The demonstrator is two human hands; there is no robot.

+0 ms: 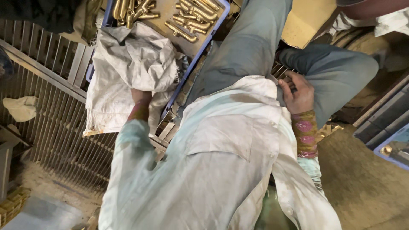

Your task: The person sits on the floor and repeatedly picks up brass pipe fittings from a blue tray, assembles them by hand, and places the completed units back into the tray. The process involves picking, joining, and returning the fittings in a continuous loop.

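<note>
My left hand (139, 97) reaches under a crumpled grey-white cloth sack (128, 72) that lies over the near end of a blue tray; its fingers are hidden in the folds. The blue tray (197, 55) holds several brass fittings (187, 21) on a cardboard liner. My right hand (297, 91) rests by my hip, fingers curled on the edge of my pale shirt and grey trousers (251, 47). Patterned pink cuffs show at both wrists.
A metal grating (51, 106) lies under the tray at left, with a rag (20, 108) on it. A cardboard box (304, 21) stands at the top right. Another blue tray corner (390, 149) is at the right edge. Dusty floor lies below.
</note>
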